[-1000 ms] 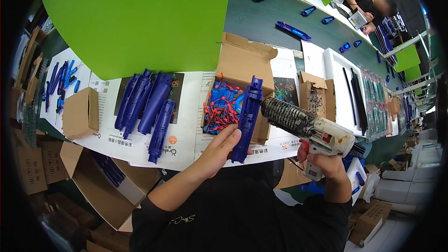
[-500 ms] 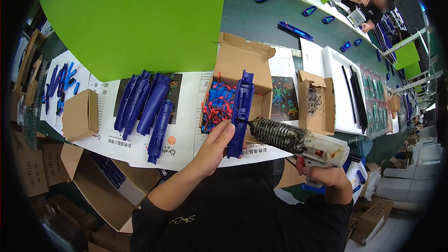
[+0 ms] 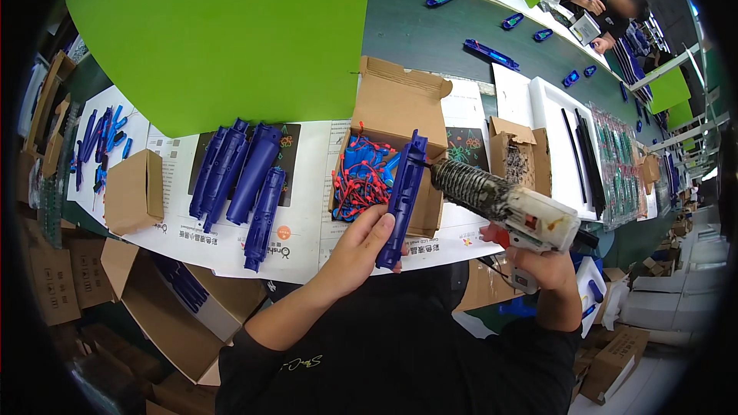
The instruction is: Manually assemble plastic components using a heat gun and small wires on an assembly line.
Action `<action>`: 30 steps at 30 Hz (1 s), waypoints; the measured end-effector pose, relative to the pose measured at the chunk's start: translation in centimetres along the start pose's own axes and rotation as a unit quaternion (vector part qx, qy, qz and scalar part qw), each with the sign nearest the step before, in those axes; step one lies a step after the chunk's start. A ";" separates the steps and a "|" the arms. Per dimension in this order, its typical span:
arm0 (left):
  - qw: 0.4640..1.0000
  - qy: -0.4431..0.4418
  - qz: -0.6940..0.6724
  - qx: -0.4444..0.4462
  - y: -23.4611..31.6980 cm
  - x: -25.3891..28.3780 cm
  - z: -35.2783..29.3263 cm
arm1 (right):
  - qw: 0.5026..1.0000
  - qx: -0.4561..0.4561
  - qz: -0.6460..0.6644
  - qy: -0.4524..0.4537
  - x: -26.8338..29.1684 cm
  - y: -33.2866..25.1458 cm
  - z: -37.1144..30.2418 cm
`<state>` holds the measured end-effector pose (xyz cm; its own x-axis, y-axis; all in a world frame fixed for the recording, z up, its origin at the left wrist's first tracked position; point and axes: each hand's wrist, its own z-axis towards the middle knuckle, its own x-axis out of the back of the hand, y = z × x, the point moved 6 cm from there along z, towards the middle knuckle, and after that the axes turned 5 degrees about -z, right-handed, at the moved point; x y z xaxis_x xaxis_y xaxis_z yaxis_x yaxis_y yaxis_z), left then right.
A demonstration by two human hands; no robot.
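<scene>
Most fingers of the left hand (image 3: 355, 252) are hidden behind the blue shell (image 3: 403, 204), which also covers part of the carton (image 3: 401, 100). The right hand (image 3: 547, 265) hides some of the glue gun (image 3: 542, 219), whose tip is too small to tell whether it touches the shell. The green panel (image 3: 219, 38) runs off the upper edge, and the co-worker's head (image 3: 630, 4) is blurred.

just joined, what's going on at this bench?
The person's left hand holds a blue plastic shell. The right hand grips a glue gun, tip aimed at the shell's upper half; contact is unclear. An open cardboard box of red-wired blue parts sits behind, with more blue shells to the left.
</scene>
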<state>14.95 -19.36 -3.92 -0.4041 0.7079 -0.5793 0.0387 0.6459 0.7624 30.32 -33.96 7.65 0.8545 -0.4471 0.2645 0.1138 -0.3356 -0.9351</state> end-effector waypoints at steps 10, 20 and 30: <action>0.997 0.026 0.039 -0.056 0.2 0.1 -0.1 | 0.999 0.005 0.035 0.001 0.3 0.6 -0.7; 0.946 0.158 -0.160 -0.235 7.4 6.4 -4.8 | 0.919 -0.086 0.225 0.312 13.0 10.8 -4.9; 0.965 0.181 -0.111 -0.152 5.0 6.3 -3.7 | 0.893 -0.224 0.025 0.389 16.2 18.4 -3.8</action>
<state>9.25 -12.75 -2.68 -0.6667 0.3804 -0.6410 -0.3324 0.6180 0.7125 44.38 -50.50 -4.36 0.2226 -0.8536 0.4710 -0.2781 -0.5187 -0.8085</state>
